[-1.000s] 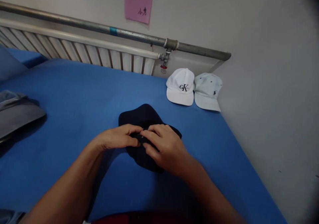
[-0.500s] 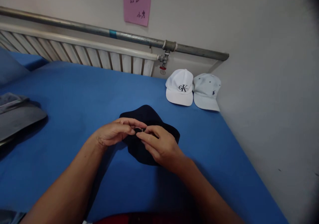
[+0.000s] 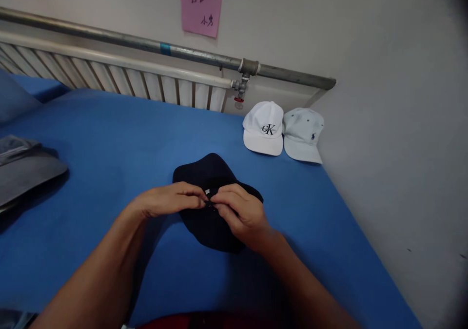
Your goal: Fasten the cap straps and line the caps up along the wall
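A black cap (image 3: 215, 231) lies on the blue cover in front of me, its strap side towards my fingers. From the left, my left hand (image 3: 179, 197) pinches the cap's strap between thumb and fingertips. Opposite it, my right hand (image 3: 241, 212) is closed with its fingertips on the same strap, almost touching the left fingertips. A small pale tag (image 3: 207, 191) shows inside the cap just beyond the fingers. The exact fastening between the fingertips is too small and dark to make out.
A white cap (image 3: 263, 129) with black letters stands at the back right, touching a pale grey cap (image 3: 304, 135). At the far left lies a grey cap (image 3: 31, 173). Behind the blue-covered bed (image 3: 120, 129) run a radiator (image 3: 139, 81) and a metal pipe (image 3: 204, 56). A wall (image 3: 395, 148) bounds the right.
Both hands have shifted slightly on the strap, and the fingertips sit a little lower. The black cap has turned and flattened slightly, and the pale tag inside now shows.
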`<state>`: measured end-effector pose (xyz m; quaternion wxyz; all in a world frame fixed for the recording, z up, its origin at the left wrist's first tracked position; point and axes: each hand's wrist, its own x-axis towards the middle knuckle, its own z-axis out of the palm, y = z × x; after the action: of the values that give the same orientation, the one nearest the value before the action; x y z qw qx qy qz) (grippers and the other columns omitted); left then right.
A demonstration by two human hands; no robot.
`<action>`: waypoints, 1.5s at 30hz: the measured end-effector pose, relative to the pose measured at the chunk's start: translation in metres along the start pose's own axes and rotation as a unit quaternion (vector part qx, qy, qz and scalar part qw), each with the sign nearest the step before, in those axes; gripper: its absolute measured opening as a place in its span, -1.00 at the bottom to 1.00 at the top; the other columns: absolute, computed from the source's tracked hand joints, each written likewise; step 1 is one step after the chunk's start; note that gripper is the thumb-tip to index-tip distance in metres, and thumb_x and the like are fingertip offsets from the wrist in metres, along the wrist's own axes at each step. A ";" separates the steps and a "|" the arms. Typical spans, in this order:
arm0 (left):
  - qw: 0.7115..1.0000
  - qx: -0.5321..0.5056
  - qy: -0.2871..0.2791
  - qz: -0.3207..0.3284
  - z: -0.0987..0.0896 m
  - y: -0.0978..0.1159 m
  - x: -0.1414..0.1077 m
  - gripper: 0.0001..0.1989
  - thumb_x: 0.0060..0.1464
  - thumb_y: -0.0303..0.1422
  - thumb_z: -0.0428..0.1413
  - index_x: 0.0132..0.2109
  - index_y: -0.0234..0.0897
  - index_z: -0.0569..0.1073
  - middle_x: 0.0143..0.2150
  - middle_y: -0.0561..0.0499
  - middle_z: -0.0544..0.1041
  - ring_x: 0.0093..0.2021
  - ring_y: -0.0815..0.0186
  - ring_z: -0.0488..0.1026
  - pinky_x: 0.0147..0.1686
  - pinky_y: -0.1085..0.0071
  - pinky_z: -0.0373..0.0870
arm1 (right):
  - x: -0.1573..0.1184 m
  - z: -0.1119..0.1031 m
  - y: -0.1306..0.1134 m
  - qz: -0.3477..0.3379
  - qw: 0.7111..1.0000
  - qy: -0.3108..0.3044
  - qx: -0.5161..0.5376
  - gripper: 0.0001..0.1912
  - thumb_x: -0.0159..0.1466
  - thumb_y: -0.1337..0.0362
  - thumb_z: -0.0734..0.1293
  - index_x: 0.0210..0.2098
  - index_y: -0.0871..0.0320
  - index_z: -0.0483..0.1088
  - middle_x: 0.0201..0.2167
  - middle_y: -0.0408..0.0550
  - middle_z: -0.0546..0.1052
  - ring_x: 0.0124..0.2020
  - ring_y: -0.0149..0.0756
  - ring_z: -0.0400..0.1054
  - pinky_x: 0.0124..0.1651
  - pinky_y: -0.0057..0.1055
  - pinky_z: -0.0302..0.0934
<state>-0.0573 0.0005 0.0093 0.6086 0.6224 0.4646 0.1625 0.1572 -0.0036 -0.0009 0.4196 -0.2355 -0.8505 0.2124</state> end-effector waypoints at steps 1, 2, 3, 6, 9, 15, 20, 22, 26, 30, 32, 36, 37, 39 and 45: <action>1.000 0.022 -0.002 -0.005 0.001 0.001 0.000 -0.87 0.03 -0.33 0.08 -0.31 -0.26 0.49 -0.37 0.09 0.43 -0.31 0.34 0.29 -0.29 0.41 0.18 | 0.000 0.000 0.000 0.006 1.000 0.006 0.005 -0.81 0.28 0.46 0.24 -0.20 0.17 0.46 -0.26 0.00 0.51 -0.24 -0.35 0.44 -0.18 -0.40 0.37; 1.000 0.027 0.000 -0.008 0.002 0.002 0.000 -0.87 0.03 -0.32 0.08 -0.35 -0.27 0.47 -0.42 0.11 0.37 -0.36 0.36 0.24 -0.34 0.41 0.15 | 0.000 0.000 0.000 0.012 1.000 0.011 0.007 -0.81 0.28 0.46 0.24 -0.21 0.15 0.46 -0.26 -0.01 0.51 -0.24 -0.34 0.44 -0.18 -0.39 0.37; 1.000 0.016 0.005 -0.009 0.003 0.003 0.001 -0.87 0.03 -0.30 0.08 -0.36 -0.27 0.44 -0.46 0.13 0.32 -0.40 0.38 0.20 -0.39 0.42 0.11 | 0.000 0.000 0.000 0.017 1.000 0.016 0.008 -0.80 0.28 0.45 0.24 -0.21 0.14 0.47 -0.26 -0.02 0.51 -0.24 -0.33 0.44 -0.18 -0.38 0.37; 0.997 -0.062 0.042 0.004 0.004 0.003 0.002 -0.85 -0.03 -0.27 0.12 -0.38 -0.28 0.39 -0.50 0.15 0.24 -0.44 0.40 0.12 -0.43 0.43 0.03 | 0.001 0.000 0.001 0.035 0.999 0.033 0.025 -0.82 0.27 0.44 0.26 -0.23 0.11 0.48 -0.29 -0.05 0.52 -0.26 -0.33 0.44 -0.20 -0.38 0.36; 0.986 -0.146 0.070 0.033 0.006 0.004 0.001 -0.83 -0.09 -0.29 0.17 -0.39 -0.29 0.39 -0.50 0.16 0.25 -0.46 0.42 0.10 -0.44 0.44 0.01 | 0.003 -0.002 0.000 0.064 0.995 0.054 0.060 -0.87 0.25 0.42 0.30 -0.28 0.10 0.47 -0.32 -0.08 0.52 -0.28 -0.32 0.44 -0.18 -0.36 0.35; 0.970 -0.239 0.041 0.033 0.013 0.010 -0.001 -0.74 -0.21 -0.37 0.30 -0.39 -0.31 0.36 -0.52 0.18 0.28 -0.50 0.48 0.14 -0.46 0.49 0.03 | 0.004 -0.003 0.000 0.121 0.983 0.069 0.120 -0.92 0.24 0.38 0.32 -0.33 0.09 0.45 -0.27 -0.08 0.52 -0.22 -0.30 0.43 -0.10 -0.32 0.31; 0.963 -0.248 0.104 0.029 0.016 0.011 0.001 -0.70 -0.21 -0.34 0.32 -0.42 -0.30 0.33 -0.56 0.22 0.23 -0.54 0.51 0.08 -0.52 0.51 -0.02 | 0.003 0.000 0.001 0.134 0.977 0.088 0.142 -0.91 0.23 0.39 0.33 -0.32 0.08 0.44 -0.25 -0.08 0.51 -0.20 -0.30 0.42 -0.06 -0.29 0.29; 0.959 -0.256 0.119 0.024 0.017 0.011 0.000 -0.70 -0.21 -0.34 0.32 -0.41 -0.29 0.33 -0.60 0.24 0.20 -0.57 0.52 0.05 -0.55 0.50 -0.07 | 0.003 -0.001 0.000 0.134 0.977 0.075 0.151 -0.91 0.23 0.39 0.31 -0.33 0.09 0.43 -0.24 -0.07 0.51 -0.19 -0.30 0.41 -0.04 -0.28 0.28; 0.958 -0.263 0.114 0.018 0.017 0.012 -0.001 -0.71 -0.21 -0.35 0.32 -0.42 -0.29 0.34 -0.62 0.24 0.24 -0.58 0.53 0.08 -0.55 0.51 -0.06 | 0.003 -0.007 -0.002 0.123 0.981 0.045 0.140 -0.89 0.25 0.38 0.28 -0.40 0.11 0.39 -0.21 -0.05 0.50 -0.18 -0.31 0.40 -0.05 -0.29 0.27; 0.959 -0.265 0.093 0.024 0.018 0.012 0.000 -0.73 -0.19 -0.35 0.31 -0.40 -0.30 0.36 -0.57 0.20 0.33 -0.55 0.52 0.16 -0.51 0.51 0.00 | 0.002 -0.011 -0.003 0.085 0.992 0.015 0.088 -0.90 0.22 0.40 0.29 -0.43 0.13 0.37 -0.17 0.01 0.48 -0.16 -0.28 0.41 -0.07 -0.29 0.29; 0.960 -0.263 0.097 0.020 0.018 0.012 0.000 -0.73 -0.19 -0.36 0.31 -0.40 -0.31 0.35 -0.57 0.21 0.33 -0.54 0.53 0.16 -0.51 0.51 -0.01 | 0.002 -0.011 -0.003 0.069 0.996 0.015 0.061 -0.91 0.18 0.42 0.30 -0.44 0.14 0.36 -0.16 0.02 0.47 -0.16 -0.27 0.41 -0.08 -0.29 0.31; 0.960 -0.260 0.103 0.008 0.019 0.013 0.002 -0.73 -0.22 -0.37 0.31 -0.42 -0.31 0.35 -0.59 0.21 0.31 -0.55 0.53 0.15 -0.50 0.51 0.00 | 0.002 -0.009 -0.004 0.075 0.996 0.016 0.038 -0.89 0.12 0.45 0.30 -0.49 0.14 0.34 -0.16 0.02 0.47 -0.19 -0.28 0.43 -0.13 -0.32 0.33; 0.961 -0.259 0.101 0.007 0.019 0.013 0.002 -0.73 -0.21 -0.37 0.30 -0.43 -0.31 0.35 -0.59 0.21 0.31 -0.55 0.53 0.15 -0.51 0.51 0.00 | 0.003 -0.008 -0.005 0.080 0.996 0.015 0.035 -0.88 0.11 0.45 0.30 -0.50 0.14 0.34 -0.16 0.02 0.47 -0.19 -0.28 0.43 -0.14 -0.32 0.33; 0.962 -0.256 0.100 0.008 0.020 0.014 0.002 -0.75 -0.20 -0.37 0.29 -0.42 -0.31 0.35 -0.58 0.20 0.32 -0.55 0.52 0.17 -0.50 0.50 0.01 | 0.004 -0.007 -0.007 0.086 0.996 0.017 0.029 -0.87 0.09 0.46 0.30 -0.53 0.14 0.31 -0.17 0.03 0.48 -0.19 -0.27 0.43 -0.13 -0.31 0.34; 0.966 -0.231 0.114 -0.001 0.023 0.013 0.003 -0.74 -0.19 -0.36 0.28 -0.40 -0.30 0.33 -0.56 0.20 0.27 -0.53 0.50 0.13 -0.49 0.48 -0.01 | 0.005 -0.002 -0.008 0.099 0.994 0.027 0.026 -0.82 0.06 0.47 0.30 -0.59 0.14 0.24 -0.16 0.04 0.48 -0.18 -0.26 0.44 -0.15 -0.33 0.33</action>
<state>-0.0328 -0.0090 0.0155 0.6787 0.4418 0.4819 0.3345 0.1544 -0.0065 0.0078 0.4252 -0.3130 -0.8056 0.2689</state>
